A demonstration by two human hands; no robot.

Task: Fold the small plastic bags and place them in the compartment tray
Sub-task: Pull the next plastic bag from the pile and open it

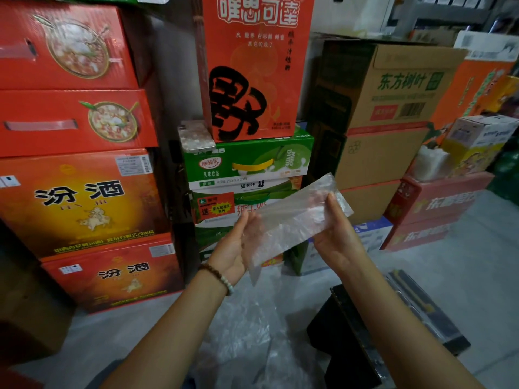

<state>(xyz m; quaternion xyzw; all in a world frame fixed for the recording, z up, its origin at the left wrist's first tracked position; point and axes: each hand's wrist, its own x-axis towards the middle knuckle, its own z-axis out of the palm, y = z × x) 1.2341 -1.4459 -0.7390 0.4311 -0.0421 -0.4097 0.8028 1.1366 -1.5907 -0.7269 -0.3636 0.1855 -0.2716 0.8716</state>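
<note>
View: head camera, looking forward and down.
Plastic bag: clear, flattened into a long strip, held in the air between both hands, slanting up to the right in front of the stacked cartons.
Left hand: palm up at the strip's lower end, fingers behind the film; whether it pinches the strip cannot be told.
Right hand: holds the upper end, thumb on top, fingers beneath.
Bracelet: beaded, on the left wrist.
Loose plastic: crumpled clear film on the floor below the hands.
Dark container: on the floor at lower right; interior not discernible.
</note>
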